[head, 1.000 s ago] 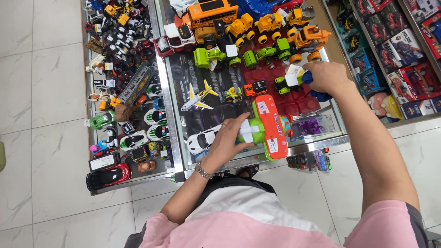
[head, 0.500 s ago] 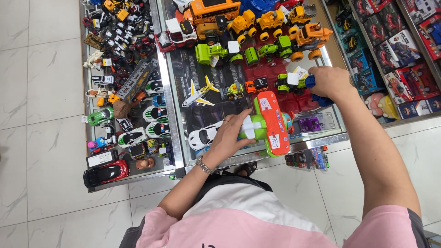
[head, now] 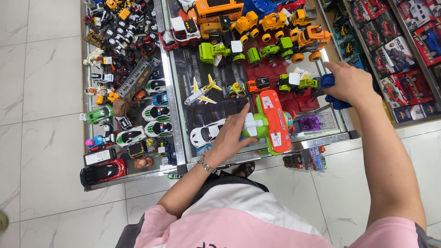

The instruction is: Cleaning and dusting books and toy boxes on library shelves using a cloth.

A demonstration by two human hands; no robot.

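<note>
Left hand (head: 228,138) lay on the green plastic fuselage of a toy plane (head: 268,123), orange wing beyond its fingertips, on the glass counter (head: 216,87). Right hand (head: 351,82) gripped a crumpled blue cloth (head: 331,87), fingers curled around it.

white marble floor tiles (head: 50,92), glass counter (head: 177,119)

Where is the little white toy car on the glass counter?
In the head view, the white toy car sits near the counter's front edge, just left of the left hand resting on the green-and-orange toy plane.
</note>
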